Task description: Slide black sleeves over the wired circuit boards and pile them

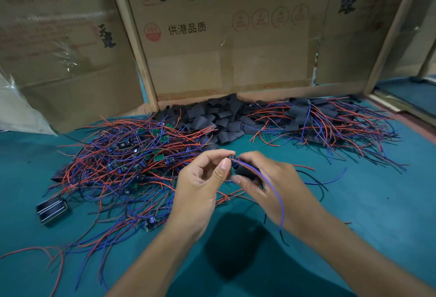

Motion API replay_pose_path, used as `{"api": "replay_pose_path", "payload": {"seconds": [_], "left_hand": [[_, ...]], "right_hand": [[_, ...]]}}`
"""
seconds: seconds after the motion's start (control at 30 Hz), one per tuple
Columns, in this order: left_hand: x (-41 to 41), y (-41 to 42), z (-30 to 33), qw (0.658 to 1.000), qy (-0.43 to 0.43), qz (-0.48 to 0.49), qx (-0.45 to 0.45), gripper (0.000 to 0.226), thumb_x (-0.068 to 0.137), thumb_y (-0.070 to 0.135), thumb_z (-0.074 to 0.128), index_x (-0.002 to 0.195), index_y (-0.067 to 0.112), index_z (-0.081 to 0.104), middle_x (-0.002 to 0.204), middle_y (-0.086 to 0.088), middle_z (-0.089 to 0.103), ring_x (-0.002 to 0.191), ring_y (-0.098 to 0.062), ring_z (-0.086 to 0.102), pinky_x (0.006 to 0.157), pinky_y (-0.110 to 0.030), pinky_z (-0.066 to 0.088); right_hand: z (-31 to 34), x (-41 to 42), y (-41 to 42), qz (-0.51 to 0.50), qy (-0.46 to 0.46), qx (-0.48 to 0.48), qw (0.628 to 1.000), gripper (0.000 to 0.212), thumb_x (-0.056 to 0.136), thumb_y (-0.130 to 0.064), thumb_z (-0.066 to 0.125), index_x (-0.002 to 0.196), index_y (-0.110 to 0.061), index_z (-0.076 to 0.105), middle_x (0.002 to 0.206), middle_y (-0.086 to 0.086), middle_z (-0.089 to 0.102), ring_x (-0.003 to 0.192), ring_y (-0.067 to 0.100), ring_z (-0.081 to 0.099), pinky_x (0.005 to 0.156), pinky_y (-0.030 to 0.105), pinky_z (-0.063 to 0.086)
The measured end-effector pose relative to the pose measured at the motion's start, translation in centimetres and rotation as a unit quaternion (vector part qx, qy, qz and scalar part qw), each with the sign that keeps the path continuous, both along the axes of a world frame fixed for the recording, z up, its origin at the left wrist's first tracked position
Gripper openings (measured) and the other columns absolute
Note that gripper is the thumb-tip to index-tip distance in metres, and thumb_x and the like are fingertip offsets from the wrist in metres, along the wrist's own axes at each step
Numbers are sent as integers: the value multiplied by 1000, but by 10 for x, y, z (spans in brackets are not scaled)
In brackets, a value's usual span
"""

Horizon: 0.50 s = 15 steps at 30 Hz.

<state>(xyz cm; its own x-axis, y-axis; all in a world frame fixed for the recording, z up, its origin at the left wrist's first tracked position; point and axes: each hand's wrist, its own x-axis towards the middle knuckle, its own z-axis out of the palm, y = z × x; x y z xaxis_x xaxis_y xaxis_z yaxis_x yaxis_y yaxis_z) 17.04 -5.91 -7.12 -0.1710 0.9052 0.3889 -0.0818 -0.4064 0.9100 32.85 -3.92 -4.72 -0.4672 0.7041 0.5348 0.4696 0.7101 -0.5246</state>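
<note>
Head view shows both hands meeting at frame centre above the green table (354, 202). The left hand (203, 178) pinches one wired circuit board (232, 157) by its end, while the right hand (264, 178) grips a black sleeve (245, 170), with a blue wire (274, 193) trailing over the wrist. Sleeving looks just begun; the next move likely calls for pushing the board fully in. Bare boards (132, 155) heap at left, loose sleeves (212, 117) behind, the finished pile (318, 117) at upper right.

Bare green mat (354, 202) lies right of the hands; tangled wired boards (122, 162) crowd the left.
</note>
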Motion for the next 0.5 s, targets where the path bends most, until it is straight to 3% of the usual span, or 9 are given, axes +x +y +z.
{"api": "replay_pose_path", "payload": {"seconds": [0.1, 0.27, 0.43, 0.5], "left_hand": [[-2, 1, 0, 1000, 0, -3, 5, 15, 86, 32, 68, 98, 26, 75, 85, 0, 73, 75, -11, 64, 75, -19, 51], [-4, 0, 0, 999, 24, 13, 20, 12, 88, 25, 68, 96, 19, 73, 78, -1, 71, 71, -9, 64, 72, -17, 51], [-9, -4, 5, 995, 102, 7, 21, 15, 88, 23, 68, 100, 15, 73, 89, -1, 75, 80, -8, 67, 75, -18, 51], [-9, -4, 7, 990, 135, 14, 28, 18, 88, 25, 68, 101, 14, 74, 96, -5, 74, 88, -13, 68, 79, -22, 52]], "right_hand": [[1, 2, 1, -3, 10, -4, 1000, 24, 91, -26, 67, 109, -12, 59, 87, -7, 64, 71, 4, 47, 69, 12, 37], [-1, 1, 0, 6, 16, -8, 1000, 24, 91, -26, 67, 108, -10, 59, 82, -4, 66, 68, 16, 55, 67, 27, 45], [3, 1, -1, 3, 26, 1, 1000, 28, 89, -28, 69, 107, -8, 61, 79, -9, 62, 66, -4, 50, 62, 7, 37], [3, 1, -2, 8, 30, 1, 1000, 27, 89, -26, 70, 108, -8, 61, 82, -9, 63, 69, -3, 52, 63, 5, 37]]}}
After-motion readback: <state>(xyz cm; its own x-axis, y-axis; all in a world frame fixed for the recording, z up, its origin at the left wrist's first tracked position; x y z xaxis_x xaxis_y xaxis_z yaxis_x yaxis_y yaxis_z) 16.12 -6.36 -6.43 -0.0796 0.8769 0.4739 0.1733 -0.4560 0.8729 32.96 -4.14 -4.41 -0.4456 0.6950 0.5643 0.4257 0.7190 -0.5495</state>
